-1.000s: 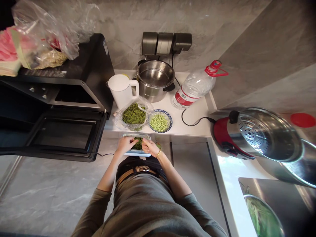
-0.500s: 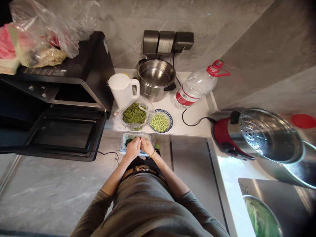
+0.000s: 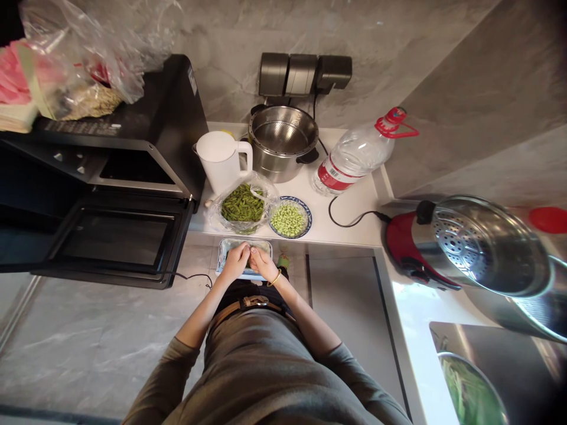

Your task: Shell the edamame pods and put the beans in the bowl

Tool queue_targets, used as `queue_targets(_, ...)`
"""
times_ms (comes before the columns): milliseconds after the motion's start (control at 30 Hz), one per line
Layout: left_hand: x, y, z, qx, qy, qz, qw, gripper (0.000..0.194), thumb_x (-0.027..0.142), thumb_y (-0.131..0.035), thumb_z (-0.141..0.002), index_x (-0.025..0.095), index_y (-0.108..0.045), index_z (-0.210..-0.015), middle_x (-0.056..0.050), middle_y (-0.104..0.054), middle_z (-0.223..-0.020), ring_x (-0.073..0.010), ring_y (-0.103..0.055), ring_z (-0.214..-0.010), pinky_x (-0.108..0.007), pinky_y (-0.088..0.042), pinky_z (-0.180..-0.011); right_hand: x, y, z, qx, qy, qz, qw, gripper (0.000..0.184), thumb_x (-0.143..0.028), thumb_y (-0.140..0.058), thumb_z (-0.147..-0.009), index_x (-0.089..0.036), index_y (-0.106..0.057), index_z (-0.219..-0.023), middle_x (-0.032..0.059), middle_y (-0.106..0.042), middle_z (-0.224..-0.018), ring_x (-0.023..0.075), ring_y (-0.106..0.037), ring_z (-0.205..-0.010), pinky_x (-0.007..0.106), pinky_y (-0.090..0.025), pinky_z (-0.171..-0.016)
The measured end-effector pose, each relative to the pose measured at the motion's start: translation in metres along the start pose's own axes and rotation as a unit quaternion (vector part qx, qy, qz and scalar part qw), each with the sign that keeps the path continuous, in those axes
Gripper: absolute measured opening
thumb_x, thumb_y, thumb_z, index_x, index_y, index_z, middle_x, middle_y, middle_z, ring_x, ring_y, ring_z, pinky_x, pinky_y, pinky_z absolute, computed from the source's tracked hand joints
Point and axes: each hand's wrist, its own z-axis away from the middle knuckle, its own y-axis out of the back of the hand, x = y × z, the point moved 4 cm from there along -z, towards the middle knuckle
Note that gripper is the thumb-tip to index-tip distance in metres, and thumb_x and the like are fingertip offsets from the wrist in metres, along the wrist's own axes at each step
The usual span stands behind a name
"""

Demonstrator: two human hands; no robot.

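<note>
My left hand (image 3: pixel 237 261) and my right hand (image 3: pixel 263 264), which wears a gold bracelet at the wrist, meet at the fingertips in front of my waist. Both are closed in a pinch; whatever lies between the fingers is too small and covered to make out. Under them is a blue and white bin (image 3: pixel 221 255) with some green matter in it, mostly hidden by my hands. Just beyond, on the counter, a clear plastic bag (image 3: pixel 215 219) lies open around green bean pods (image 3: pixel 241 203). Beside it, a blue-rimmed plate (image 3: pixel 309 213) holds shelled green beans (image 3: pixel 287 219).
Behind the bag stand a white jug (image 3: pixel 219 162) and a steel pot (image 3: pixel 281 168). A large water bottle (image 3: pixel 349 162) is farther right, near a red electric steamer (image 3: pixel 403 248). At left, an oven door (image 3: pixel 117 242) hangs open. A bowl of greens (image 3: pixel 472 389) sits in the sink.
My left hand has shifted slightly up and back from the bin, and its fingers have turned a little. The right hand stays nearly in place. The view has moved very slightly.
</note>
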Motion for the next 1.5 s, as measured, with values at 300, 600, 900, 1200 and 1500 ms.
queue_targets(300,0.01,0.005,0.001,0.0,-0.061,-0.113,0.992,0.023,0.027,-0.034,-0.091,0.021,-0.041,-0.07,0.002,-0.046,-0.058,-0.0124,-0.046,-0.057,-0.024,-0.036,-0.058,-0.008,0.001,-0.001,0.055,-0.058,-0.114,0.99,0.053,-0.065,-0.066,-0.066,-0.021,-0.038,-0.057,-0.0111,-0.026,-0.041,0.0023,-0.02,-0.033,0.019,-0.01,-0.034)
queue_targets(600,0.016,0.008,0.006,-0.097,-0.113,-0.138,0.979,0.018,0.025,-0.033,-0.09,0.022,-0.041,-0.074,0.002,-0.047,-0.065,-0.0122,-0.048,-0.062,-0.023,-0.038,-0.062,-0.013,-0.001,0.01,-0.041,-0.181,-0.185,0.965,0.05,-0.057,-0.064,-0.072,-0.021,-0.034,-0.055,-0.0118,-0.026,-0.037,0.002,-0.018,-0.032,0.017,-0.011,-0.033)
queue_targets(900,0.007,0.009,0.003,-0.009,-0.079,-0.105,0.991,0.023,0.026,-0.034,-0.09,0.021,-0.04,-0.068,0.003,-0.045,-0.058,-0.0115,-0.046,-0.055,-0.023,-0.037,-0.056,-0.017,-0.008,0.004,0.045,-0.115,-0.172,0.977,0.048,-0.057,-0.06,-0.077,-0.021,-0.035,-0.056,-0.0103,-0.028,-0.038,0.0031,-0.018,-0.033,0.019,-0.01,-0.034)
queue_targets(1200,-0.008,0.025,-0.003,0.037,-0.04,-0.165,0.985,0.026,0.026,-0.036,-0.089,0.02,-0.05,-0.068,0.003,-0.048,-0.057,-0.0111,-0.045,-0.055,-0.022,-0.035,-0.058,-0.023,-0.007,0.012,-0.055,-0.129,-0.215,0.967,0.037,-0.047,-0.063,-0.076,-0.02,-0.041,-0.065,-0.0118,-0.027,-0.044,0.0031,-0.017,-0.035,0.019,-0.011,-0.035)
queue_targets(1500,-0.018,0.026,0.003,0.001,-0.01,-0.165,0.986,0.012,0.029,-0.059,-0.082,0.02,-0.067,-0.08,0.001,-0.065,-0.071,-0.0108,-0.054,-0.061,-0.022,-0.043,-0.063,-0.007,0.008,0.002,0.016,-0.089,-0.17,0.981,0.034,-0.05,-0.066,-0.072,-0.019,-0.052,-0.076,-0.0123,-0.033,-0.044,0.0031,-0.02,-0.033,0.019,-0.01,-0.035)
